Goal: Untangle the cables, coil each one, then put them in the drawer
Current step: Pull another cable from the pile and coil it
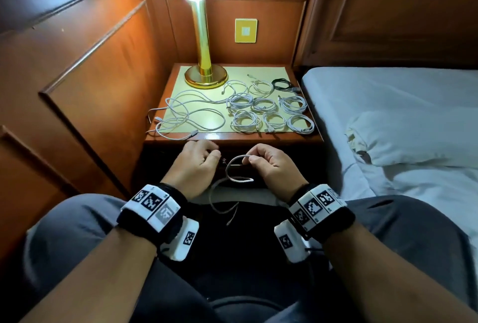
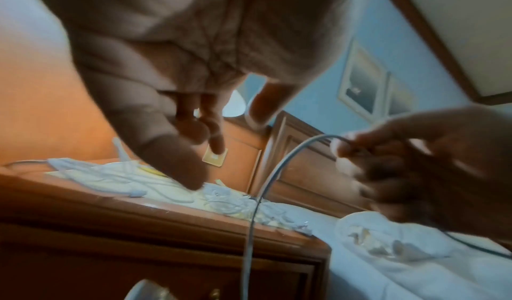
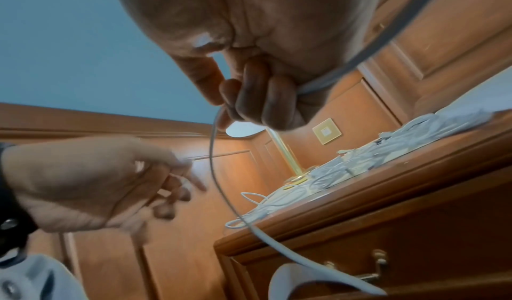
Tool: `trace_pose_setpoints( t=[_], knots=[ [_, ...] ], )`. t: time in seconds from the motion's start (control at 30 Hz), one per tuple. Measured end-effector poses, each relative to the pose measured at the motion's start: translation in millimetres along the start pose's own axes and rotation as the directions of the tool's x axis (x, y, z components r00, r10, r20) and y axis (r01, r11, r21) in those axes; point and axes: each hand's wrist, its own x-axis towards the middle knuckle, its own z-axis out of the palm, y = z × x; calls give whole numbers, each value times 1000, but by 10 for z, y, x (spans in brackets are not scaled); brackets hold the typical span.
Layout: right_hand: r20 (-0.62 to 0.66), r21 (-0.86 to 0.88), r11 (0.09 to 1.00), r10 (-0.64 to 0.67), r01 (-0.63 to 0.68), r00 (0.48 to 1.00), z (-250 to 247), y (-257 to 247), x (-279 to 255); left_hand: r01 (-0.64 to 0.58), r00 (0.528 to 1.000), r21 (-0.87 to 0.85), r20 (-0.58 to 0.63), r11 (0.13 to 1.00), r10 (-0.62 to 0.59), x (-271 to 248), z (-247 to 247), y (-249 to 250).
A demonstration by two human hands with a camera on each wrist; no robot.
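Note:
My right hand (image 1: 256,158) pinches a white cable (image 1: 228,168) between thumb and fingers in front of the nightstand; the cable arcs left, loops back and trails down between my knees. The right wrist view shows this cable (image 3: 211,155) dropping from the curled fingers (image 3: 257,90). To its left my left hand (image 1: 207,157) holds nothing, its fingers (image 2: 194,129) relaxed. Several coiled white cables (image 1: 263,105) and one black coil (image 1: 282,83) lie on the nightstand top. Loose tangled white cables (image 1: 186,113) lie on its left half. The drawer front (image 3: 415,239) is closed, with a brass handle (image 3: 374,269).
A brass lamp (image 1: 205,77) stands at the back of the nightstand (image 1: 232,137). A bed with a white pillow (image 1: 413,136) lies close on the right. Wooden wall panelling (image 1: 90,77) closes in the left side. My knees are below both hands.

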Motion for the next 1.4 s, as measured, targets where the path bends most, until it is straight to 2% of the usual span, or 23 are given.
trace_pose_setpoints(
  t=[0.07, 0.17, 0.23, 0.27, 0.33, 0.4, 0.47, 0.53, 0.67, 0.73, 0.77, 0.8, 0.87, 0.9, 0.93, 0.97, 1.0, 1.03, 1.1, 1.17, 1.23, 1.3, 1.4],
  knots=[
    [25, 98, 995, -24, 21, 999, 80, -22, 33, -135, 987, -125, 75, 983, 145, -3, 25, 19],
    [20, 179, 984, -26, 22, 999, 150, 6, 77, -69, 969, -319, 202, 945, 139, -11, 67, -18],
    [68, 251, 967, 39, -55, 997, 136, 55, 105, -31, 987, -459, 126, 888, 99, 32, 80, -51],
    [138, 337, 931, 100, -141, 985, 117, 72, 119, -20, 996, -530, 63, 848, 63, 76, 72, -63],
    [336, 546, 752, 206, -368, 919, 47, 81, 138, 15, 1000, -648, -3, 761, -23, 177, 16, -76],
    [451, 683, 552, 195, -478, 871, -72, 60, 163, 41, 999, -650, 28, 759, -30, 284, -30, -166],
    [422, 795, 410, 157, -447, 893, -237, 50, 233, 53, 995, -582, 95, 812, 3, 354, -60, -255],
    [330, 874, 308, 192, -376, 924, -429, 89, 325, 59, 995, -536, 104, 842, -4, 419, -93, -319],
    [145, 946, 224, 351, -234, 925, -758, 257, 424, 46, 998, -444, -19, 895, -61, 563, -166, -431],
    [82, 937, 282, 388, -204, 918, -793, 335, 467, 27, 996, -275, -69, 961, -47, 605, -106, -478],
    [52, 910, 360, 391, -205, 919, -766, 363, 494, 2, 996, -181, -87, 983, -18, 603, -42, -478],
    [7, 850, 483, 388, -210, 922, -709, 392, 524, -43, 996, -114, -84, 993, 33, 586, 33, -449],
    [-127, 533, 827, 287, -178, 950, -536, 423, 546, -187, 982, -76, -2, 980, 187, 522, 199, -351],
    [-157, 276, 955, 157, -109, 975, -445, 437, 537, -266, 961, -111, 45, 957, 273, 486, 284, -309],
    [-101, 43, 999, 25, -21, 995, -353, 465, 524, -319, 938, -177, 81, 931, 337, 456, 356, -269],
    [22, -114, 993, -43, 45, 999, -281, 493, 504, -351, 919, -243, 93, 904, 382, 436, 408, -230],
    [151, -194, 978, -44, 73, 988, -229, 507, 486, -365, 912, -291, 79, 884, 403, 436, 447, -213],
    [255, -221, 972, -21, 79, 967, -188, 502, 466, -363, 915, -319, 54, 876, 399, 446, 470, -205],
    [354, -198, 976, -18, 94, 935, -132, 453, 437, -285, 949, -368, 23, 885, 315, 476, 486, -218],
    [343, -138, 984, -56, 109, 938, -116, 396, 418, -175, 976, -403, 45, 898, 211, 512, 475, -276],
    [308, -67, 992, -79, 104, 948, -122, 365, 417, -113, 980, -362, 112, 925, 163, 532, 475, -301],
    [269, -24, 999, -35, 44, 962, -127, 369, 425, -114, 974, -303, 152, 946, 166, 551, 491, -277],
    [225, -28, 999, 38, -33, 974, -127, 380, 426, -15, 974, -372, 204, 928, 97, 568, 512, -237]
  ],
)
